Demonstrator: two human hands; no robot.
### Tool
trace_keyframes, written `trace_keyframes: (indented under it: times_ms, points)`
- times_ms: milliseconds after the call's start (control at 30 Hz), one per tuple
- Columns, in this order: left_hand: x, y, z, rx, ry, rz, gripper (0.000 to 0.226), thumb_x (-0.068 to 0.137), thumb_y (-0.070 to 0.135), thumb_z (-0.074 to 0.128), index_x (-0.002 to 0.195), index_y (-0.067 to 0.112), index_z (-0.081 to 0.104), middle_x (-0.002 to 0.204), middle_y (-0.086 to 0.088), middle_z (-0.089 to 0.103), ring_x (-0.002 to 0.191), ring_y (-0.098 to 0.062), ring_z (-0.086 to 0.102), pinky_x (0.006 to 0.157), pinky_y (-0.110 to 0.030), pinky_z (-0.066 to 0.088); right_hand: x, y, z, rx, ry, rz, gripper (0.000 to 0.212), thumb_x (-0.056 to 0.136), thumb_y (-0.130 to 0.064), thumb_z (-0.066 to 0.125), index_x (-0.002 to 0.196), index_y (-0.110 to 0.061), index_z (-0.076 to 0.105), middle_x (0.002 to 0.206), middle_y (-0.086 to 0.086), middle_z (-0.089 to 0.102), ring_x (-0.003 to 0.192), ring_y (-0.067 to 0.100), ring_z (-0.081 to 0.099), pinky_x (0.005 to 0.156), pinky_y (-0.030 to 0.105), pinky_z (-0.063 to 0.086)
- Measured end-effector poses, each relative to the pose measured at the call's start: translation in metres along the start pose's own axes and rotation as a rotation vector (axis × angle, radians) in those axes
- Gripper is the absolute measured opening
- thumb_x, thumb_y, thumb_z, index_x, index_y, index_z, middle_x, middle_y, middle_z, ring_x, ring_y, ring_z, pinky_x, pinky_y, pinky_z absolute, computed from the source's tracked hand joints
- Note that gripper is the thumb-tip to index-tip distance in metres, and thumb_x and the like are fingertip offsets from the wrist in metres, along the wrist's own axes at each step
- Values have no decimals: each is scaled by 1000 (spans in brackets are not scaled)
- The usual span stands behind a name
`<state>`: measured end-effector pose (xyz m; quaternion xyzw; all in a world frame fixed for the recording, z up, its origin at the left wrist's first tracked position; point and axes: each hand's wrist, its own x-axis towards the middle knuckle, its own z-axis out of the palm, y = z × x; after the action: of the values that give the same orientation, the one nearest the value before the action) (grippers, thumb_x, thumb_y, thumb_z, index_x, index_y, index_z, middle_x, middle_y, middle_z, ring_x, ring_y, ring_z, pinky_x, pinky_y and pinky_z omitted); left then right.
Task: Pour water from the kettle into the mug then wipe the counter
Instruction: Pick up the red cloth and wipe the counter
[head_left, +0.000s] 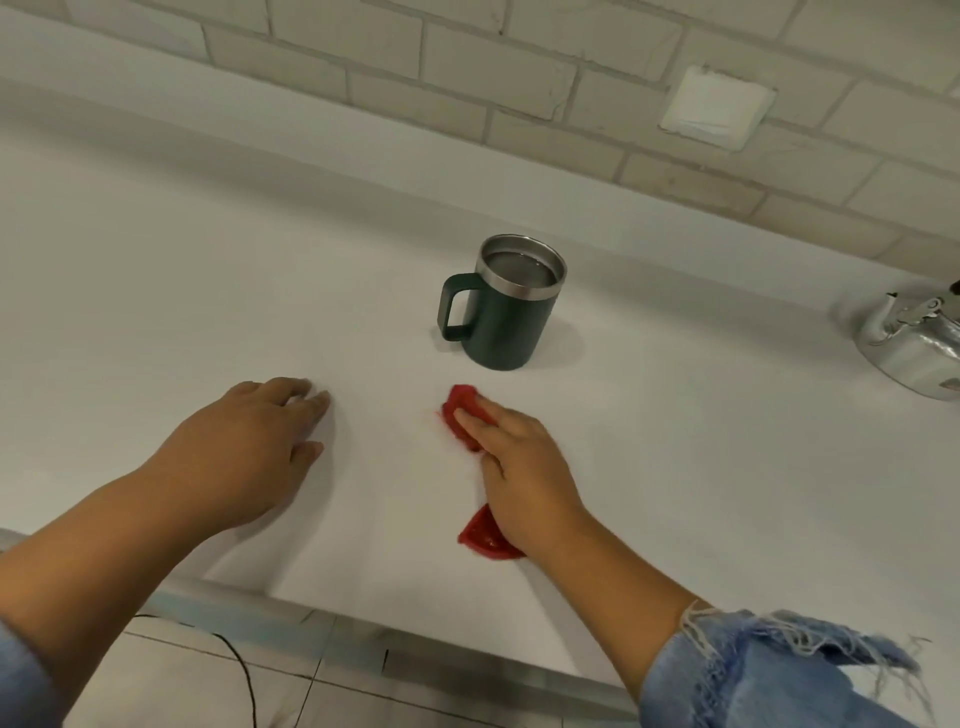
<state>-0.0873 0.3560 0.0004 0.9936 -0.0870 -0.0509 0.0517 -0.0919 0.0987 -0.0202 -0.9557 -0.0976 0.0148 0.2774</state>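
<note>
One mug (506, 306), one kettle (917, 345), one red cloth (465, 415), two hands.

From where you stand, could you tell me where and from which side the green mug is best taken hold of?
Take the green mug by its handle, coming in from the left. It stands upright with the loop pointing left and nothing beside it. The left hand lies flat on the counter on that side, while the right hand presses the red cloth. It appears to hold water, so lift it level.

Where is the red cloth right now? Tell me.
In the head view, the red cloth lies on the white counter under the right hand, just in front of the dark green steel-rimmed mug.
</note>
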Motion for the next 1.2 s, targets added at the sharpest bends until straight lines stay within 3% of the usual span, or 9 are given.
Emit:
trace_keyframes:
  times_ms: [167,267,400,567,767,867,967,1033,1200]
  points:
    - [1,-3,-1,-3,-15,12,55,93,42,37,146,31,25,154,8,25,136,-20,29,106,-31,33,-8,-2,-46,522,118,133,42,91,-8,52,117,-39,65,133,-15,55,115,9,55,102,32,45]
    - [1,-3,0,-9,-6,6,55,93,41,36,146,31,24,154,8,24,136,-20,29,106,-32,35,-32,22,-64,319,193,222,32,90,-25,57,118,-40,64,129,-16,55,117,9,52,106,33,40]
    - [-1,-3,1,-32,11,2,54,94,40,35,146,32,23,155,9,23,137,-18,27,106,-32,34,-70,32,-34,-243,77,229,55,91,-42,51,144,-33,38,154,-5,32,138,22,29,116,40,25]
    - [-7,-12,3,-211,74,-5,52,95,28,39,145,24,29,153,7,28,138,-16,30,110,-31,30,-54,1,3,-312,109,240,59,97,-42,34,151,-31,14,160,-3,13,144,23,15,119,45,19]
    - [-21,-38,0,-312,252,-62,42,92,13,44,134,11,49,136,-3,51,123,-23,49,99,-31,38,-11,-57,44,-257,52,79,59,99,-30,35,151,-30,9,160,-5,7,142,21,12,120,43,14]
    - [-25,-50,-5,-319,279,-99,41,91,12,47,132,13,51,137,-2,52,124,-23,48,99,-30,35,8,-80,52,-124,15,-33,55,97,-17,44,148,-30,26,156,-6,22,137,18,21,116,31,18]
    - [-30,-65,-9,-319,276,-145,42,91,13,49,133,15,51,139,-4,51,126,-25,47,103,-33,34,25,-91,40,358,-62,-41,47,94,-4,45,137,-23,49,141,-9,41,131,12,37,110,20,27]
    - [-35,-77,-11,-313,283,-174,41,91,14,50,132,16,52,139,-4,51,126,-25,47,102,-32,33,35,-86,27,507,36,5,46,93,0,46,132,-21,55,134,-12,43,125,6,41,110,19,30]
    - [-42,-97,-14,-320,284,-227,41,91,14,50,131,19,53,138,-4,52,125,-26,48,101,-33,34,49,-55,26,-138,85,110,50,96,-16,49,144,-20,39,153,0,33,137,23,30,115,36,29]
